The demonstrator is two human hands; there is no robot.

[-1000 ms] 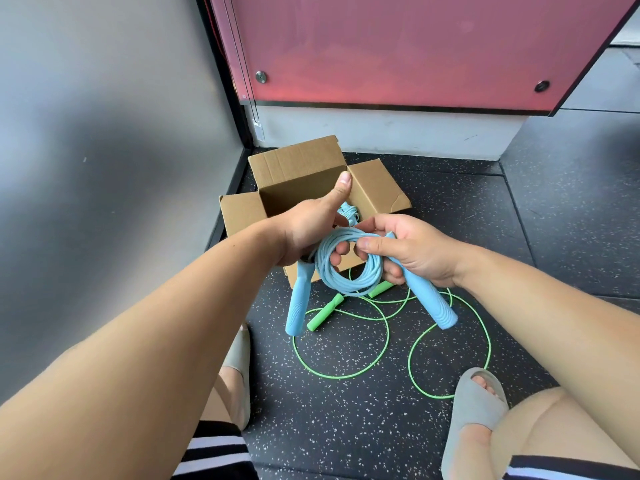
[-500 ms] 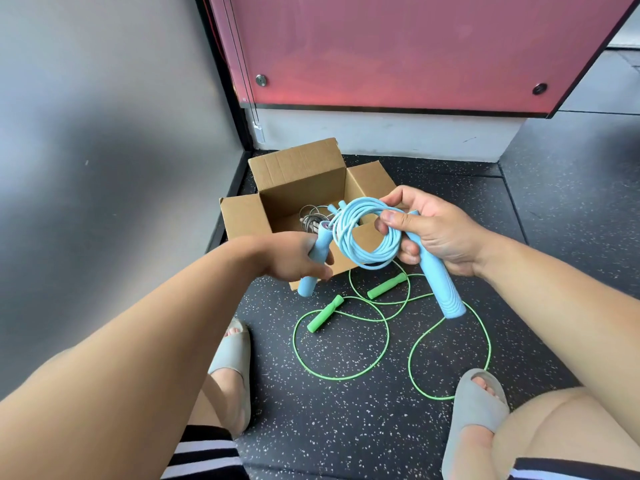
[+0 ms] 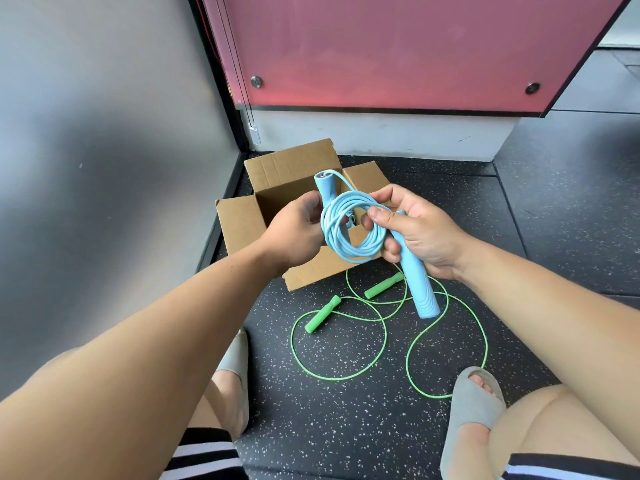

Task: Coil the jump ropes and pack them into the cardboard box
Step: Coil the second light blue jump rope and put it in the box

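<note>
Swung upright (down earlier), one blue handle is being gripped by the left hand. Coil and second handle are being gripped by the right hand.

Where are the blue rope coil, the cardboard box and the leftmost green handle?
blue rope coil [image 3: 355, 256]: head view, bottom of the loops.
cardboard box [image 3: 239, 220]: head view, bare left flap.
leftmost green handle [image 3: 322, 314]: head view, middle of grip.

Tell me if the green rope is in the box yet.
No, the green jump rope lies uncoiled on the floor beside the cardboard box.
</note>
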